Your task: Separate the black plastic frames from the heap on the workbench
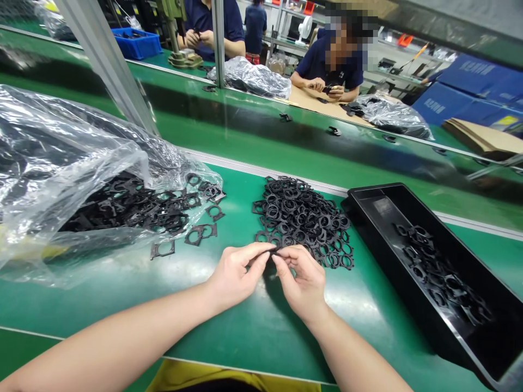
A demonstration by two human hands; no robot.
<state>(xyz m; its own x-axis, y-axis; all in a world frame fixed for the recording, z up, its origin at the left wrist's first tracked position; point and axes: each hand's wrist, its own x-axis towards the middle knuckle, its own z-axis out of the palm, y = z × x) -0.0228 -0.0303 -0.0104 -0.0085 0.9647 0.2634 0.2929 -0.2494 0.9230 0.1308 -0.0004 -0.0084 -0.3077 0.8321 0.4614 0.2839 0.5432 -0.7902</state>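
Between my two hands, just in front of a pile of black ring-shaped plastic parts [302,212], is a small black plastic part [273,252]. My left hand [239,272] pinches it from the left with thumb and fingers. From the other side, the thumb and fingers of my right hand [300,277] are closed on the same part. Most of it is hidden by my fingertips, so its full shape does not show. Left of my hands, a few flat black frames with round holes [196,234] lie loose on the green tabletop [196,332].
A clear plastic bag [73,158] spills black frames at the left. On the right stands a black tray [368,239] holding assembled-looking black parts [445,277]. Beyond a metal rail, a green conveyor belt [245,136] carries scattered parts. Co-workers sit across it, near a blue bin [139,46].
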